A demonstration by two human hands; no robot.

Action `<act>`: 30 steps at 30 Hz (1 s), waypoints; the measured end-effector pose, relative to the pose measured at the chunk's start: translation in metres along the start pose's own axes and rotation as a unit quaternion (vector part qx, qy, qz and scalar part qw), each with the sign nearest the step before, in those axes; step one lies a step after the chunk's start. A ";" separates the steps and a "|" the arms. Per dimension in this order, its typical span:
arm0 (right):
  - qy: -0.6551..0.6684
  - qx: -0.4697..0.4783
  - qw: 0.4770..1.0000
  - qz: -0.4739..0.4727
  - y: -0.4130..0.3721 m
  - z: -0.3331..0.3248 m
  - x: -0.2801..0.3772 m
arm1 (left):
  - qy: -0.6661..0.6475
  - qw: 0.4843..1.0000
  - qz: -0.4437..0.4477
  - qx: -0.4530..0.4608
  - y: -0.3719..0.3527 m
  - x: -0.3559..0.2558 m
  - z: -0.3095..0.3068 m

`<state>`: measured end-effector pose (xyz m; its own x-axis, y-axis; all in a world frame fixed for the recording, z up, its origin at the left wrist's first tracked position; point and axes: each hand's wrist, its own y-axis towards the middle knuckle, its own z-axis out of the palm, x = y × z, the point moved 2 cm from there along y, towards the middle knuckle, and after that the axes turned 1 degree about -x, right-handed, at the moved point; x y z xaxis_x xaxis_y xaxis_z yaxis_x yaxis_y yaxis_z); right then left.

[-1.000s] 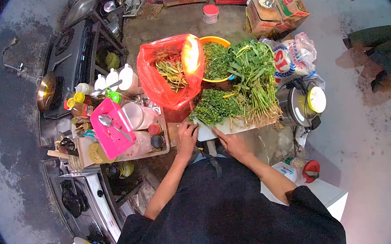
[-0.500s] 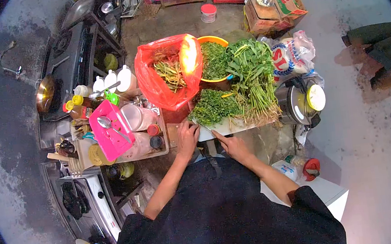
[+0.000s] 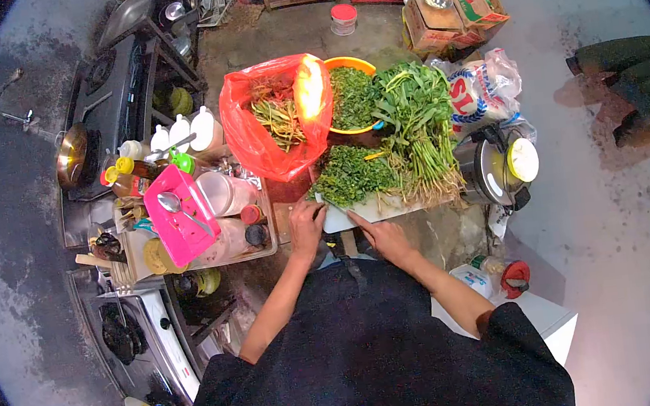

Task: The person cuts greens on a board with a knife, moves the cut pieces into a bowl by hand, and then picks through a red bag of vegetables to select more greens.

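On the white cutting board (image 3: pixel 374 210) lies a heap of chopped green leaves (image 3: pixel 354 174). My right hand (image 3: pixel 389 240) is closed round the handle of a knife (image 3: pixel 336 205), whose blade points up and left along the near edge of the heap. At the board's left end is my left hand (image 3: pixel 305 229), its thumb and fingers slightly apart, close to the knife's tip; nothing shows in it. Long-stemmed leafy greens (image 3: pixel 421 128) with roots lie across the board's right part.
Beyond the heap are a red plastic bag (image 3: pixel 246 144) with trimmings and a yellow basin (image 3: pixel 361 63) of chopped greens. A pink tray (image 3: pixel 173 240) rests over jars at left. A lidded pot (image 3: pixel 482 173) stands at right. Another person's legs (image 3: pixel 631 72) show far right.
My left hand has shifted slightly left, away from the knife's blade. The right hand still grips the knife and has moved little. The whole view has shifted slightly.
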<state>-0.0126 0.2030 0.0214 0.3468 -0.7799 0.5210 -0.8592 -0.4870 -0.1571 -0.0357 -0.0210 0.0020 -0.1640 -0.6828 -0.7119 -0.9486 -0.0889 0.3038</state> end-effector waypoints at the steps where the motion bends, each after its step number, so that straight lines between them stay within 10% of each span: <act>1: -0.012 0.001 1.000 0.011 0.003 -0.002 0.002 | 0.001 1.000 0.000 -0.001 0.000 0.001 -0.001; 30: -0.027 0.005 1.000 0.005 -0.005 0.004 0.003 | 0.038 0.999 -0.002 0.023 -0.003 -0.009 -0.009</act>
<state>-0.0054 0.2019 0.0198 0.3589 -0.8041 0.4739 -0.8589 -0.4833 -0.1696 -0.0285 -0.0213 0.0135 -0.1411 -0.7362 -0.6619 -0.9610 -0.0587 0.2701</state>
